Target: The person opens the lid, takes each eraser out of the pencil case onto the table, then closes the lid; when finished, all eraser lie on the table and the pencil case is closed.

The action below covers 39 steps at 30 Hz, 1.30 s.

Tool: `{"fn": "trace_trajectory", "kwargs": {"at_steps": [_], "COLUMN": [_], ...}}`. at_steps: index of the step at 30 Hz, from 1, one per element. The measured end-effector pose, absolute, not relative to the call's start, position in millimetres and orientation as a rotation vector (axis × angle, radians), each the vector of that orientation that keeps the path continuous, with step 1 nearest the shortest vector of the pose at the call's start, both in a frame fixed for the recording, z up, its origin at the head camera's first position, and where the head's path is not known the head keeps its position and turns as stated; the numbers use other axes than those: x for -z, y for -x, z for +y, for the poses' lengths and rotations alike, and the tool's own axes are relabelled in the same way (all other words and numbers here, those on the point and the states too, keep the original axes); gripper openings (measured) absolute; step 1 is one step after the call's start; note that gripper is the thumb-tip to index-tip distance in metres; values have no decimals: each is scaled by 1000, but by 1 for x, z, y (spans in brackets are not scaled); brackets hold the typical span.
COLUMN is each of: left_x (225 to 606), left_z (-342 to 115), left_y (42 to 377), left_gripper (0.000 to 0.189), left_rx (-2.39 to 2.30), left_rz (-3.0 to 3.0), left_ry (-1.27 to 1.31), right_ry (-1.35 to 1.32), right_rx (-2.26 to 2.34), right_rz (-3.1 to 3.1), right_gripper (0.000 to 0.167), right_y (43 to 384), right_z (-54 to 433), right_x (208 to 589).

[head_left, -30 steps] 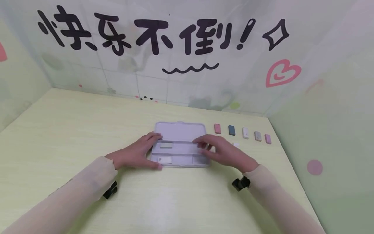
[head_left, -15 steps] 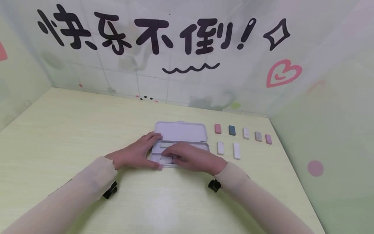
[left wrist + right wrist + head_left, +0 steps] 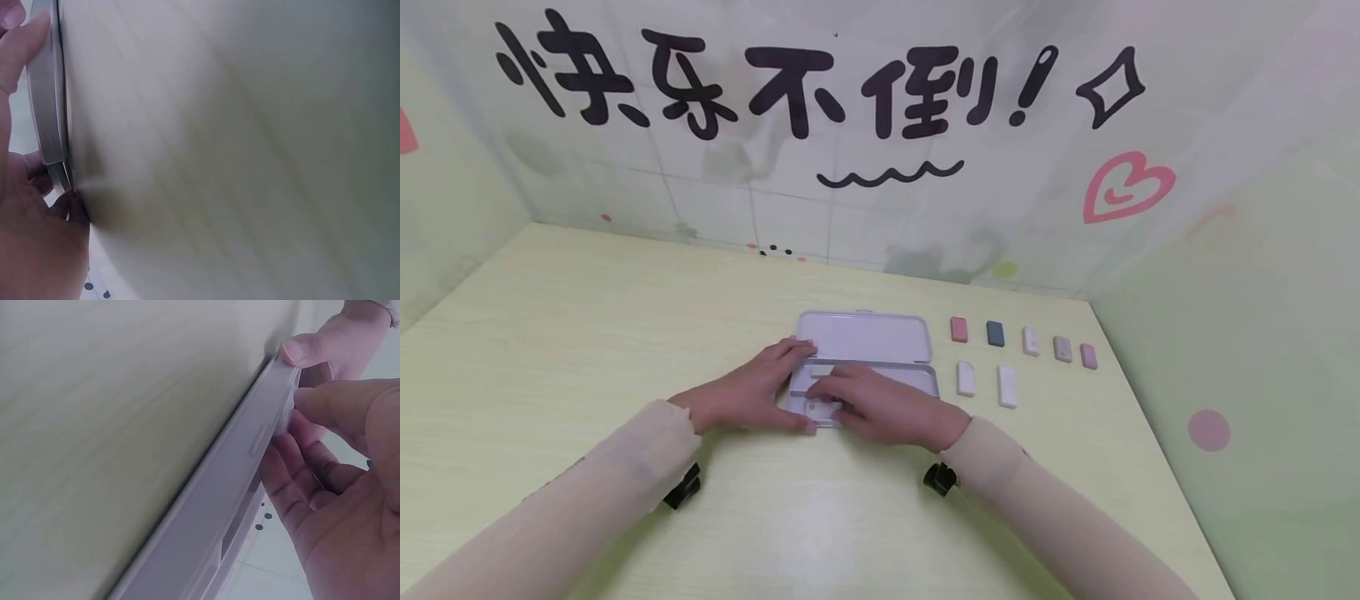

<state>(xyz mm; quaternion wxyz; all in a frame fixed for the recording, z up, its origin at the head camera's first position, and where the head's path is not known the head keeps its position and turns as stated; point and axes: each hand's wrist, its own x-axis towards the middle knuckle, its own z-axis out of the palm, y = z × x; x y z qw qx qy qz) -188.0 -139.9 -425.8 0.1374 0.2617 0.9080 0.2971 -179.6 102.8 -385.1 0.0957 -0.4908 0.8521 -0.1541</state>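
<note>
A pale lavender pencil case [image 3: 865,335] lies on the table with its lid folded back. My left hand [image 3: 748,392] grips its left end, thumb at the front corner and fingers near the hinge. My right hand [image 3: 880,404] reaches into the front compartment, its thumb and fingers about a white eraser [image 3: 819,409]. From the right wrist, that white eraser [image 3: 285,417] shows between the thumb and fingers just inside the case wall [image 3: 237,447]. Another pale eraser [image 3: 821,371] lies in the compartment behind, partly covered by the right hand.
Right of the case, two white erasers [image 3: 966,378] [image 3: 1007,386] lie side by side. Behind them runs a row with a pink eraser [image 3: 958,329], a blue one [image 3: 995,333], a white one [image 3: 1031,341], a grey one [image 3: 1062,348] and a mauve one [image 3: 1088,356]. Printed walls enclose the table.
My right hand has moved left from the case's right end to the white eraser in the front compartment, uncovering the two white erasers on the table. My left hand has stayed in place.
</note>
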Motion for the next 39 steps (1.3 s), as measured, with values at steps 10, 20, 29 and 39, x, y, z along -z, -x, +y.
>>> {"fn": "trace_trajectory", "kwargs": {"at_steps": [10, 20, 29, 39], "left_x": [423, 424, 425, 424], "left_z": [-140, -140, -139, -137], "left_y": [188, 188, 189, 187], "left_gripper": [111, 111, 112, 113], "left_rx": [-863, -863, -855, -841], "left_rz": [2639, 2634, 2620, 2636], "left_ry": [-791, -787, -754, -735], "right_ry": [1450, 1484, 1398, 1117], "right_rx": [398, 331, 431, 759], "right_rz": [2468, 2429, 2419, 2461], "right_gripper": [45, 51, 43, 43], "right_y": [181, 184, 187, 190], "right_z": [103, 103, 108, 138], "right_x": [383, 384, 381, 378]}}
